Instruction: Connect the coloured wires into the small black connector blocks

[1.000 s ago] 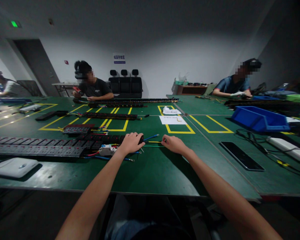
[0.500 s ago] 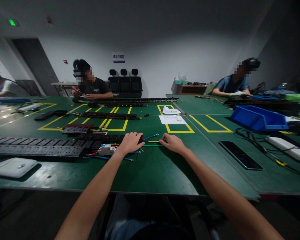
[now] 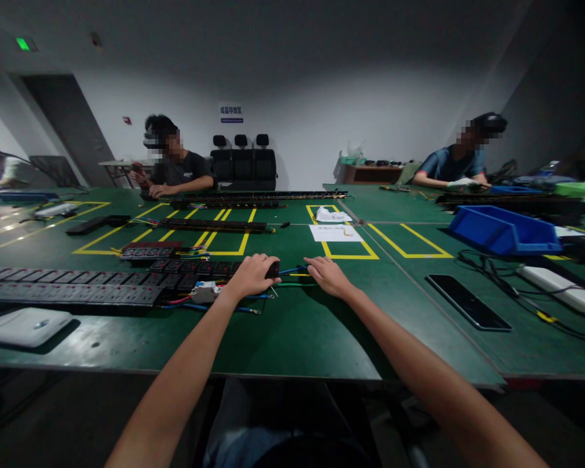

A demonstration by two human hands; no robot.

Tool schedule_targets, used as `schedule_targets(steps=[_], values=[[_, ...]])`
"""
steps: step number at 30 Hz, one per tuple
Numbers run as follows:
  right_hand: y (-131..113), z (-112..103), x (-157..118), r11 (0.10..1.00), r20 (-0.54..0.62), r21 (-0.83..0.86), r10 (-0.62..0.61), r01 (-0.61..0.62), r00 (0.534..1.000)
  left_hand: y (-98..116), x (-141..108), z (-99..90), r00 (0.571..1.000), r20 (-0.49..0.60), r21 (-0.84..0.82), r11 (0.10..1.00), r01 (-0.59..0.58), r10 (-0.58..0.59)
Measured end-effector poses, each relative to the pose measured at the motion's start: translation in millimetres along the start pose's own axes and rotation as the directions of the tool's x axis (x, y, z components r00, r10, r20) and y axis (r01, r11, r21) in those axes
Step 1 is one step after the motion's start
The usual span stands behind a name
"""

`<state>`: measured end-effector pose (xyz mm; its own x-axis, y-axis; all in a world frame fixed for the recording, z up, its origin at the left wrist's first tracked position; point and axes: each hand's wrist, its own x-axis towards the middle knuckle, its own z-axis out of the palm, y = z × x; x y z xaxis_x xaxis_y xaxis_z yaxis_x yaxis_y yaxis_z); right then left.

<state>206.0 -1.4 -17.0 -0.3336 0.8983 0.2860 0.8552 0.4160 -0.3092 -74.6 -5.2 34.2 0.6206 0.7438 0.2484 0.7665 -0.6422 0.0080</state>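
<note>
My left hand (image 3: 251, 276) is closed over the right end of a long black socket strip (image 3: 218, 268) lying on the green table. From that end a blue wire (image 3: 288, 270), a yellow wire and a green wire (image 3: 292, 284) stick out to the right. My right hand (image 3: 329, 275) pinches the blue wire near its tip, palm turned down. Its thumb is mostly hidden. Nearer to me lies another row of black sockets (image 3: 78, 286). A white circuit breaker (image 3: 207, 292) with red and blue leads sits beside my left wrist.
A white box (image 3: 26, 325) lies at front left and a phone (image 3: 468, 302) on the right. Beyond the phone are a blue bin (image 3: 504, 231), cables and a white power strip (image 3: 565, 289). Papers (image 3: 336, 233) and more strips lie farther back. Co-workers sit across the table.
My right hand has shifted slightly up and left, from by the yellow and green wires to the blue wire's tip. My left hand stays on the strip.
</note>
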Motion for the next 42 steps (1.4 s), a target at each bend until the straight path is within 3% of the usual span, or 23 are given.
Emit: schedule_targets(steps=[9, 15, 21, 28, 37, 42], values=[[-4, -12, 0, 0.994, 0.027, 0.086, -0.075, 0.072, 0.997, 0, 1, -2.1, 1.000, -0.028, -0.031, 0.999, 0.006, -0.007], [-10, -18, -4, 0.997, 0.008, 0.062, -0.037, 0.037, 0.999, 3, 1, -4.0, 0.999, -0.046, -0.021, 0.999, 0.027, -0.028], [-9, -19, -7, 0.969, 0.010, 0.248, -0.001, -0.002, 1.000, 3, 2, -2.1, 0.997, -0.062, -0.002, 0.999, 0.036, -0.036], [-1, -12, -9, 0.925, -0.016, 0.378, -0.031, 0.035, 0.999, 2, 1, -0.7, 0.997, -0.068, -0.003, 1.000, 0.025, -0.025], [3, -1, -4, 0.959, -0.160, 0.266, -0.053, 0.095, 0.986, 0, 0, 0.1, 0.998, -0.070, -0.001, 1.000, 0.003, -0.003], [1, -4, -7, 0.946, -0.109, 0.312, -0.055, 0.087, 0.993, 1, 0, 0.9, 0.999, -0.046, 0.002, 1.000, -0.003, 0.003]])
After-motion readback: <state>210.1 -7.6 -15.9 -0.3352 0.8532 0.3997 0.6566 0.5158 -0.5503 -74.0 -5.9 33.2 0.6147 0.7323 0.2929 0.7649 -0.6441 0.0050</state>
